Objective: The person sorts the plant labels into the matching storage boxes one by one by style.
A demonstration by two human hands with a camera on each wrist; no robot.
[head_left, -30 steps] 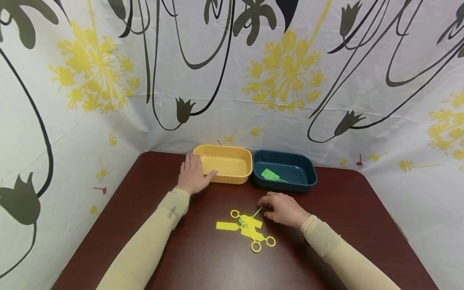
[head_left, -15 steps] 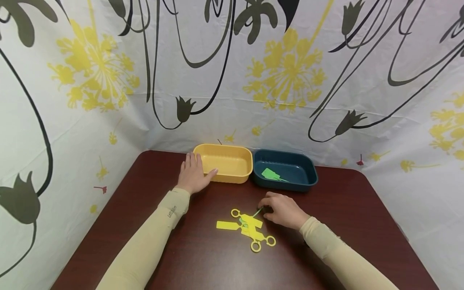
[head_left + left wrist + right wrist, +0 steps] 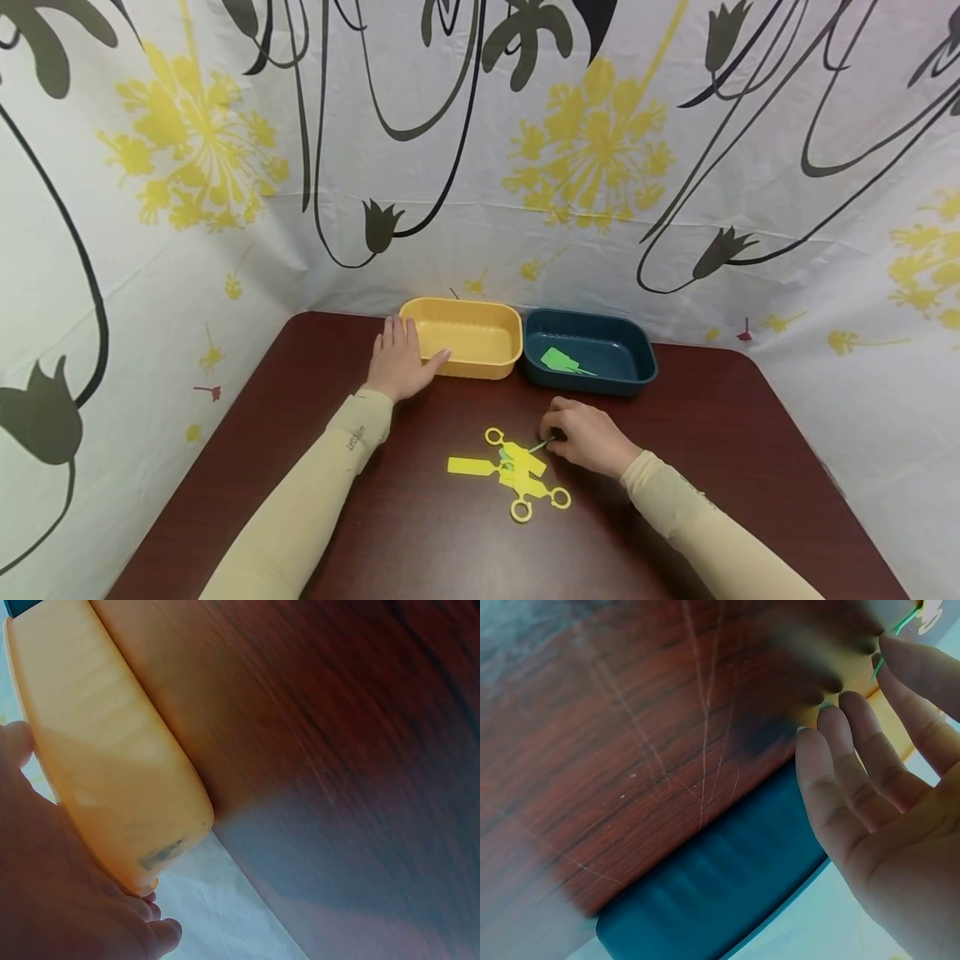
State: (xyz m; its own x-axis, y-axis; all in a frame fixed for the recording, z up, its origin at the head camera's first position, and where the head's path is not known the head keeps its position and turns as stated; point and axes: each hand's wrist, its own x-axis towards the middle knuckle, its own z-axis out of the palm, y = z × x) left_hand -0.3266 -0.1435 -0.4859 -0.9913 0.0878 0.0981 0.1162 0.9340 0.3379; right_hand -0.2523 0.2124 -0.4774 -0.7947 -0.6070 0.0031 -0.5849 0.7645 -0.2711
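My left hand (image 3: 397,367) rests over the left end of the yellow tray (image 3: 483,371), fingers straight and thumb along its front rim. In the left wrist view the same hand lies along the tray's upper edge. My right hand (image 3: 588,433) pinches the thin tail of a green plastic tag (image 3: 538,447) between thumb and index finger; the right wrist view shows this green tail (image 3: 907,620) at the fingertips. The tag's other end is mostly hidden under a loose pile of flat yellow plastic tags (image 3: 471,467) with ring ends on the table.
To the right of the yellow tray stands a dark blue tray (image 3: 592,383) with a green tag (image 3: 557,360) inside. Both trays stand at the back edge of the dark red wooden table (image 3: 420,542), against a patterned white curtain (image 3: 465,183).
The right hand has shifted slightly right, drawing the green tail with it. The upper ring of the pile has moved right and up; a lower ring has moved left. The left hand has stayed put.
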